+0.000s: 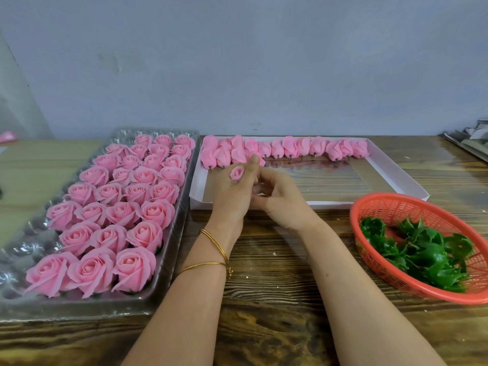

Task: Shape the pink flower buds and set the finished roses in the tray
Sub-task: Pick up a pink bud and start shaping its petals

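My left hand point(232, 191) holds a small pink bud point(237, 172) between thumb and fingers, its rolled top facing up. My right hand point(277, 196) meets it from the right, fingers curled in toward the bud's lower part, which is hidden. On the left, a clear plastic tray point(169, 249) holds several rows of finished pink roses point(137, 268). A row of unshaped pink buds point(290, 149) lies along the far side of a shallow white box point(396, 175).
A red plastic basket point(375, 204) with green leaf calyxes point(422, 252) stands at the right, close to my right forearm. The wooden table edge runs along the bottom. Grey metal items point(472, 141) lie at the far right by the wall.
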Demonstrator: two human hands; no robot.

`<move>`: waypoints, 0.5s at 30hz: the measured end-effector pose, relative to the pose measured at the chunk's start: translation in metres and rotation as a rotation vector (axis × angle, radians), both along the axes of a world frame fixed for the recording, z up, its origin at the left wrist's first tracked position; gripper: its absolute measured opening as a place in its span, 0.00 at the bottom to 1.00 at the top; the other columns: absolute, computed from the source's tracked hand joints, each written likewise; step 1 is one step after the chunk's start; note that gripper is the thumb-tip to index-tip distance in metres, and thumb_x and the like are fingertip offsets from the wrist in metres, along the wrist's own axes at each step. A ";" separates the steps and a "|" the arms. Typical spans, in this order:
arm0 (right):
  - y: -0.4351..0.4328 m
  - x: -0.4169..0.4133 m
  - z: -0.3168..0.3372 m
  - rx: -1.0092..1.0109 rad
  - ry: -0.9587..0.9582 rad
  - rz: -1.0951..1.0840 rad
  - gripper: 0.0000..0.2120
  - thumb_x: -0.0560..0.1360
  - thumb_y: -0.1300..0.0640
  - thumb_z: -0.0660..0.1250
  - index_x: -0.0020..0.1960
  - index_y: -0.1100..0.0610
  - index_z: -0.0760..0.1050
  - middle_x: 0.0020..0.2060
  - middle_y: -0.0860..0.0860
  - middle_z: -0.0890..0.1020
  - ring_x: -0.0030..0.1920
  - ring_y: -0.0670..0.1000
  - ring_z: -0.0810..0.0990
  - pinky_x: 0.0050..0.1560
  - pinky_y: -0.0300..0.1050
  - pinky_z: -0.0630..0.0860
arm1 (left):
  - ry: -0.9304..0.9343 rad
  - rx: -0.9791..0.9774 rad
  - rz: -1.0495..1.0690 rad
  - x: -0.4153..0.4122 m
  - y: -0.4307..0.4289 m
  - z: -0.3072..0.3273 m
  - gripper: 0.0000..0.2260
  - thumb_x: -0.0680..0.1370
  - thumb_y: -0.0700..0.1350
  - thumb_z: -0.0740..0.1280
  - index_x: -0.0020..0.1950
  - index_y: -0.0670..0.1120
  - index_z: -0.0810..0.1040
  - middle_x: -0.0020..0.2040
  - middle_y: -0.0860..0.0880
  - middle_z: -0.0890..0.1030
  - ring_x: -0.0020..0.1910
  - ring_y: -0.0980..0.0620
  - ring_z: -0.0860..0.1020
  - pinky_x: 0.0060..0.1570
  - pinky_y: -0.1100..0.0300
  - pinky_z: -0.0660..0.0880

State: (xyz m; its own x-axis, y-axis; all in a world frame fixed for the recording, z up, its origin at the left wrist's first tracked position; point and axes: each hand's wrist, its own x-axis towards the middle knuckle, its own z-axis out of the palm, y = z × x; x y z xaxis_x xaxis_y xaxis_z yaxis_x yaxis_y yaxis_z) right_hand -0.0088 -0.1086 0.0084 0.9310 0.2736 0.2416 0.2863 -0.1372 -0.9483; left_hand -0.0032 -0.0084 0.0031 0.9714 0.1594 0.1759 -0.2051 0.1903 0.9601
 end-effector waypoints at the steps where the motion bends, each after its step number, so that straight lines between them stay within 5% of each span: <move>1: 0.000 0.000 0.000 -0.003 0.002 0.011 0.14 0.71 0.73 0.69 0.54 0.60 0.77 0.45 0.62 0.82 0.45 0.54 0.80 0.55 0.57 0.79 | -0.003 0.003 -0.008 0.000 0.001 0.000 0.19 0.76 0.54 0.69 0.47 0.35 0.79 0.41 0.38 0.82 0.43 0.46 0.83 0.45 0.54 0.81; 4: -0.001 -0.002 0.001 -0.004 0.012 0.043 0.14 0.74 0.73 0.66 0.55 0.58 0.78 0.39 0.48 0.82 0.44 0.46 0.79 0.52 0.43 0.79 | -0.017 0.006 -0.015 -0.001 0.002 -0.001 0.19 0.76 0.51 0.70 0.47 0.32 0.78 0.41 0.38 0.80 0.42 0.45 0.81 0.43 0.55 0.81; 6: -0.001 -0.004 0.002 -0.007 0.019 0.059 0.15 0.74 0.73 0.65 0.52 0.55 0.79 0.37 0.42 0.82 0.44 0.45 0.79 0.55 0.44 0.78 | -0.025 0.019 -0.007 -0.001 0.003 -0.001 0.19 0.76 0.50 0.70 0.46 0.32 0.77 0.39 0.41 0.80 0.41 0.48 0.80 0.41 0.57 0.80; 9: -0.001 -0.005 0.004 0.013 0.035 0.059 0.12 0.74 0.73 0.65 0.51 0.59 0.79 0.42 0.51 0.81 0.47 0.50 0.79 0.58 0.51 0.77 | -0.014 0.018 0.003 0.000 0.002 -0.001 0.20 0.76 0.53 0.70 0.40 0.36 0.77 0.38 0.43 0.78 0.42 0.46 0.79 0.47 0.50 0.80; 15: 0.000 -0.004 0.004 0.032 0.017 0.005 0.17 0.68 0.73 0.72 0.49 0.55 0.76 0.42 0.52 0.79 0.43 0.50 0.79 0.48 0.41 0.77 | 0.056 -0.013 0.030 0.002 -0.001 -0.001 0.21 0.73 0.63 0.65 0.30 0.47 0.75 0.40 0.36 0.79 0.48 0.37 0.81 0.56 0.39 0.77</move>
